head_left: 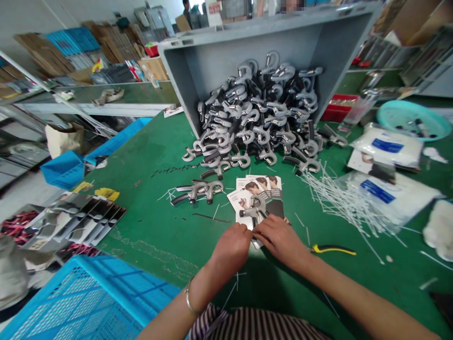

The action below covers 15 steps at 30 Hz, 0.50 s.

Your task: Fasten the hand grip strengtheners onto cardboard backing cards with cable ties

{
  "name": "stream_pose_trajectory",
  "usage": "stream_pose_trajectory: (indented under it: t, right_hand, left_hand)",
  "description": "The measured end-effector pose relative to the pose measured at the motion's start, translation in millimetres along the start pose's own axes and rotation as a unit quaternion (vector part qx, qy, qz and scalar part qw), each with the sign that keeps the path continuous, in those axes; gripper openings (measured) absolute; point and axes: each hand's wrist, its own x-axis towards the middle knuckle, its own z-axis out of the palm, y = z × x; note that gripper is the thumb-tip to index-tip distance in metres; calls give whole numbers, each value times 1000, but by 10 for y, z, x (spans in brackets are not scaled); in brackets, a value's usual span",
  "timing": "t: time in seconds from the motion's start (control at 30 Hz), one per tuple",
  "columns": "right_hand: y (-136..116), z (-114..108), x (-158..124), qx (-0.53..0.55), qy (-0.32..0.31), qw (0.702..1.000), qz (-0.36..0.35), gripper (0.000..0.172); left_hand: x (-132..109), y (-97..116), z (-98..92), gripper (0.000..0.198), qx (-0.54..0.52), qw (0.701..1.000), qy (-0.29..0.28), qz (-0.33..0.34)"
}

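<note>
My left hand (233, 244) is closed in a pinch at the lower end of a grey hand grip strengthener (258, 206). What its fingertips hold is too small to tell. My right hand (281, 238) meets it there, fingers closed round the strengthener's lower handles, which it partly hides. The strengthener lies over a printed backing card (236, 200); more cards (274, 185) are fanned out behind it. To the left, a few other strengtheners (198, 190) rest on the green table (159, 241). Yellow-and-black pliers (332, 249) lie right of my right forearm.
A grey crate (283, 35) on its side spills many strengtheners (255, 113). White cable ties (343, 203) lie scattered at right, beside plastic bags (385, 144) and a turquoise basin (412, 118). Stacked cards (88, 215) sit at the left edge, above a blue basket (95, 297).
</note>
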Motion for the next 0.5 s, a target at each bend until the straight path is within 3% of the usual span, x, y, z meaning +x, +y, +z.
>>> stream_pose_trajectory:
  t: [0.1,0.27,0.4,0.5]
  right_hand:
    - [36,17,-2,-5,-2,1000,-6,19]
    - [117,52,-45,29,17,999,6,17]
    - [123,123,-61,84,60,994,21,17]
    - [124,183,-66,132,97,986,45,20]
  left_hand:
    - [32,33,-135,19,42,999,1,5]
    - [68,34,-265,18,24,999,32,5]
    - [52,82,-72,9,-84,993,70,-31]
    - [19,156,181,31,-181,967,154,-90]
